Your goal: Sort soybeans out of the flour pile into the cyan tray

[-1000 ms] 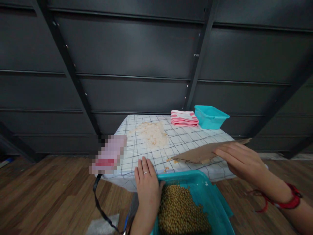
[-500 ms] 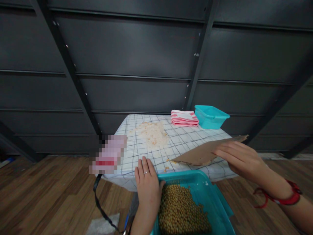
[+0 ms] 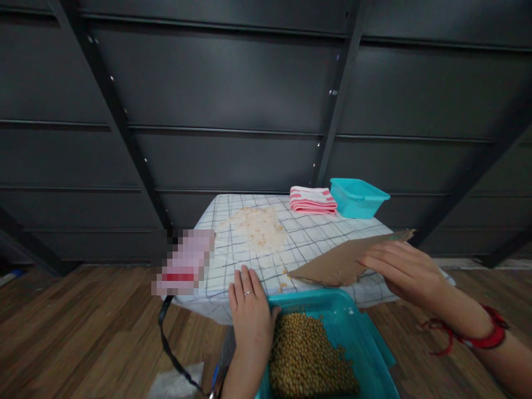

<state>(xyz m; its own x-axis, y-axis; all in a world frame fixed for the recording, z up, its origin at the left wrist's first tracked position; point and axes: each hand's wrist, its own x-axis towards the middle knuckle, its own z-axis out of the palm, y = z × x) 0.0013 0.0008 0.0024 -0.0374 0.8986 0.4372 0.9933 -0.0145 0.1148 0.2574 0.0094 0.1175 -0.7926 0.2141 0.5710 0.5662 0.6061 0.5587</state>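
Right hand [image 3: 403,271]: fingers closed on a brown card [image 3: 328,266], held tilted over the near right part of the table [image 3: 224,271]. Card's left tip points down beside a few yellow grains [image 3: 283,286] at the near edge; cannot tell whether the tip touches the cloth. Faint greenish patch by the card's upper right corner, too small to read as print.

Left hand [image 3: 251,318]: fingers straight, palm down over the near edge; thumb at the rim of the tub [image 3: 336,321], not wrapped around it.

Tub: against the table's near edge, holding a heap of brown beans [image 3: 310,354]; pale spot on inner wall, illegible.

Table: powder [image 3: 260,228] spread left of centre toward the far edge. Folded pink-striped towel [image 3: 313,200] at far edge, beside the small tub [image 3: 357,203] at far right corner. Pink item [image 3: 185,257] at left edge, pixelated; lettering, if any, unreadable.
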